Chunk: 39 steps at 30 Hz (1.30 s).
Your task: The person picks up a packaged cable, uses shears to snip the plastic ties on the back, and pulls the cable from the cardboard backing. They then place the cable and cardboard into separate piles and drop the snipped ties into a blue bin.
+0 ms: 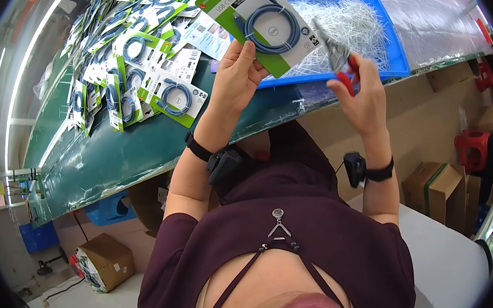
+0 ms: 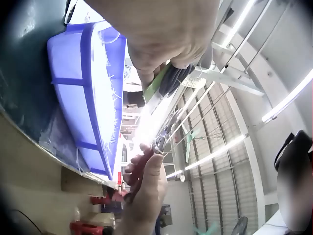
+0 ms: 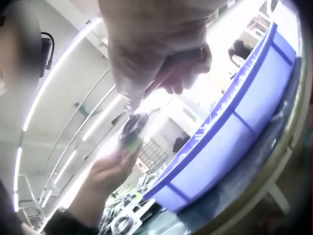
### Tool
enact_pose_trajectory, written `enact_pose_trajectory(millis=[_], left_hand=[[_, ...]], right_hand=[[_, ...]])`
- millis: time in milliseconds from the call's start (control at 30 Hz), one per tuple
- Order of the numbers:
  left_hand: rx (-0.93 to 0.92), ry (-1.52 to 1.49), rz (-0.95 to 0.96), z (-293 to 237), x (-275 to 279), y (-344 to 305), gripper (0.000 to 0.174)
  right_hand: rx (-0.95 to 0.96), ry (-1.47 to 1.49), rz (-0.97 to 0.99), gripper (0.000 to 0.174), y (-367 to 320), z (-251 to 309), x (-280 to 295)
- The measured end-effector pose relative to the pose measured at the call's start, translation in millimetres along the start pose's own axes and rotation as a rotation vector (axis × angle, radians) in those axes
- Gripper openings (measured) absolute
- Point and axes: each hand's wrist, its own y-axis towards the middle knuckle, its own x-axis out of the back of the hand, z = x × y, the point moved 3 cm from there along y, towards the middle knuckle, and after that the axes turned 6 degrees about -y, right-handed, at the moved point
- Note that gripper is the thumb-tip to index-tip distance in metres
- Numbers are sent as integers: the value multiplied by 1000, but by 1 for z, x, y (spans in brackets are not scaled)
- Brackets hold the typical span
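In the head view the left hand (image 1: 238, 78) pinches the lower edge of a carded blue cable (image 1: 273, 28), its printed front turned up. Close to its right, the right hand (image 1: 364, 97) grips pliers or cutters by their red handles (image 1: 346, 82), the metal jaws pointing at the card. Card and tool look slightly apart. The left wrist view shows the left hand (image 2: 161, 39) large at the top and the right hand (image 2: 146, 191) below with the tool. In the right wrist view the carded cable (image 3: 133, 128) is blurred.
A blue tray (image 1: 404, 65) of white plastic strips stands behind the hands on the green table (image 1: 124, 143). Many carded cables (image 1: 175, 98) lie heaped at the left. Cardboard boxes (image 1: 437, 185) and a red stool (image 1: 471, 149) are at the right, below table height.
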Motion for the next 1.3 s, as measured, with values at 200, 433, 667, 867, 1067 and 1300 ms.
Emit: enact_pose_trajectory(millis=[200,433,667,867,1067,1300], left_hand=[[-122,16,-62,2,-4,-2,28],[-283,248,-79,4,-16,-14,32],[-528,675,-22,15,-9,-20,34],[-488,621,-113,19,-5,-20,30],[-320,564,-114,18,-2,-19,23],[-278,283,-97,14,-6,-13,24]], right_hand=[[68,-180,106,53,-21,15,2],[93,-281,73,52,-17,19,-1],[122,-377,74,54,-11,24,4],[161,-395,133,56,-5,21,11],[201,-396,172,55,-1,18,13],[296,-401,169,53,9,20,24]])
